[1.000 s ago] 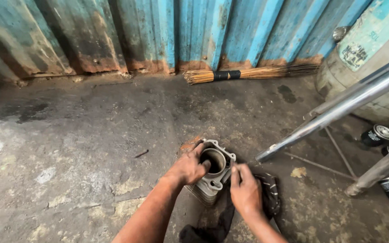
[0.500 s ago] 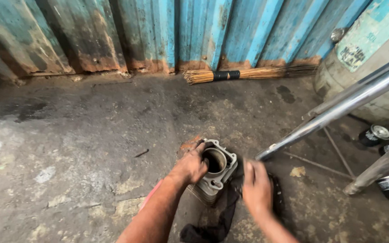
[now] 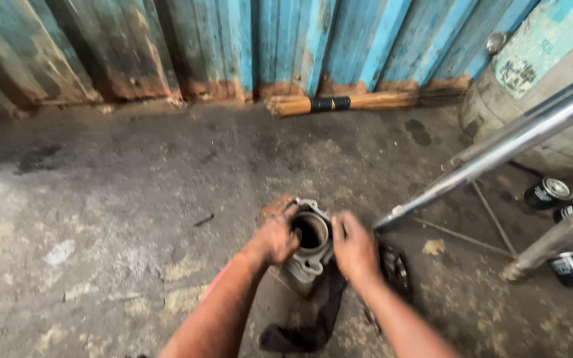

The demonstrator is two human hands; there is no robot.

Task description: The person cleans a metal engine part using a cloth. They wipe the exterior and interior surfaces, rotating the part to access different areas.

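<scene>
A grey, finned metal engine cylinder with a round open bore stood upright on the stained concrete floor, near the middle of the floor's near edge. The left hand gripped its left rim, fingers curled over the edge beside the bore. The right hand rested against the cylinder's right rim; whether it was closed on the rim could not be told from the blurred view. A dark, crumpled rag lay on the floor just beside the cylinder, partly under the right forearm. A bright, slanting steel tube ended near the right hand. Toward the floor's right edge lay small black cylindrical filter cans and a large pale drum. Along the far edge, a straw broom bound with a black band lay at the foot of a blue, rust-stained corrugated metal wall
</scene>
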